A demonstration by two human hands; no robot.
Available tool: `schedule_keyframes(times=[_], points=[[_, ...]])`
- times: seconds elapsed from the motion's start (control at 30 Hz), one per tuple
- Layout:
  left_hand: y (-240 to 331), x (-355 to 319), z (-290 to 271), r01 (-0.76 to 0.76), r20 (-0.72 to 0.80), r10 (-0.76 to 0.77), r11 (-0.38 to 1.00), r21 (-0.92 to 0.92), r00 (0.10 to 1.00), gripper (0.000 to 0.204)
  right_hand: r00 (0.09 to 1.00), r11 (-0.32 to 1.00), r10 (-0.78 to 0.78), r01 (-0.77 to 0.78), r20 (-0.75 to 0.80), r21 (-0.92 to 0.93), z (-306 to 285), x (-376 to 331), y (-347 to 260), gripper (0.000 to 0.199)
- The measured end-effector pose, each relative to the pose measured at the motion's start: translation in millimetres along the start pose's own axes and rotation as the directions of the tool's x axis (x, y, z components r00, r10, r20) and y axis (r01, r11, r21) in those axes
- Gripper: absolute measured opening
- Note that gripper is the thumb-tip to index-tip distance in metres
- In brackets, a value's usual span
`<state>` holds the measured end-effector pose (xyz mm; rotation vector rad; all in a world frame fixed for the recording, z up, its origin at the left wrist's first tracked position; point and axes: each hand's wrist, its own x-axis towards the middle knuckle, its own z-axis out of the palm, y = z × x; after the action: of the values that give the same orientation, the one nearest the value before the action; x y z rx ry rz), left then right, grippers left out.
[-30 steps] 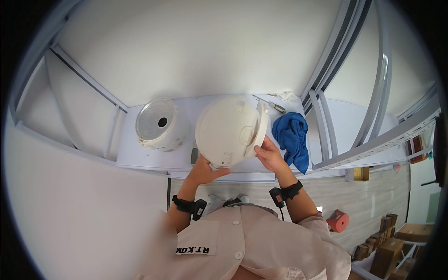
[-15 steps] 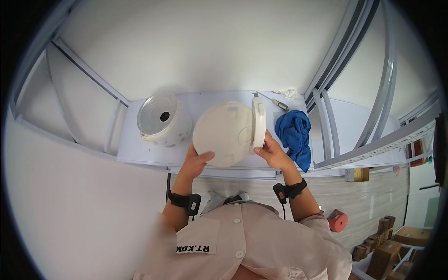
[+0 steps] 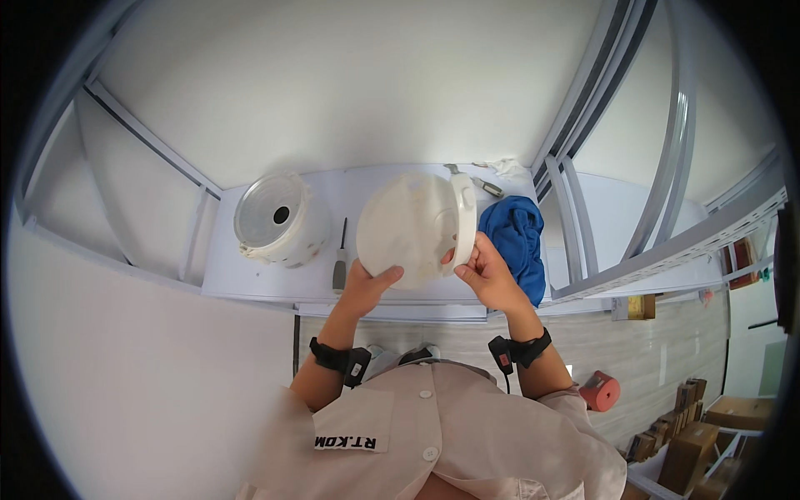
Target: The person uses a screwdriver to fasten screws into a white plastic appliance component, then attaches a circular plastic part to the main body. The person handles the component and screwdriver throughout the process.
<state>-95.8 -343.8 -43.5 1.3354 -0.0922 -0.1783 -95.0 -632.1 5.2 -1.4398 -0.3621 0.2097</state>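
Note:
My left hand (image 3: 371, 287) is closed on the lower left edge of a round, cream-white plastic cover (image 3: 400, 233) held above the white table. Against the cover's right side stands a curved, thick-rimmed white plastic part (image 3: 467, 212), seen nearly edge-on. My right hand (image 3: 487, 271) pinches this part low on its rim, thumb in front and a fingertip showing on its inner side. Whether the two pieces are joined, I cannot tell. At the left lies a white, drum-shaped appliance housing (image 3: 292, 250), its silvery inside showing a dark central hole.
A grey-handled screwdriver (image 3: 340, 271) lies between the housing and my left hand. Another grey-handled tool (image 3: 488, 187) and a crumpled white scrap (image 3: 504, 168) are at the back right. A blue cloth (image 3: 512, 242) lies beside my right hand. Metal frame posts (image 3: 571, 221) edge the table (image 3: 275, 287).
Both hands have shifted slightly, the cover tilting and moving right. My right fingers have come round the rim's inner side. The screwdriver beside the housing has come into sight.

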Motion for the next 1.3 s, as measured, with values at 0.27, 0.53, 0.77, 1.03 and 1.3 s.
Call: schedule_keyframes(times=[0.27, 0.53, 0.77, 1.03, 1.3], points=[[-5, 13, 11, 0.029, 0.086, -0.041, 0.991, 0.134, 0.995, 0.053, 0.999, 0.997, 0.035, -0.033, 0.027, -0.073, -8, -10, 6, 0.034], [3, 12, 24, 0.021, 0.11, -0.031, 0.995, 0.094, 0.993, 0.051, 0.997, 0.991, 0.062, -0.068, -0.05, -0.112, -6, -9, 12, 0.035], [13, 7, 37, 0.01, 0.126, -0.022, 0.995, 0.096, 0.992, 0.042, 0.997, 0.992, 0.065, -0.07, -0.052, -0.102, 0, -2, 6, 0.05], [23, 3, 38, -0.022, 0.183, -0.003, 0.99, 0.137, 0.983, 0.046, 0.991, 0.967, 0.019, -0.052, -0.134, -0.25, 19, 3, -7, 0.085], [24, -3, 40, -0.049, 0.152, 0.034, 0.994, 0.1, 0.988, 0.046, 0.994, 0.94, 0.031, -0.064, -0.104, -0.334, 15, 5, 2, 0.079]])
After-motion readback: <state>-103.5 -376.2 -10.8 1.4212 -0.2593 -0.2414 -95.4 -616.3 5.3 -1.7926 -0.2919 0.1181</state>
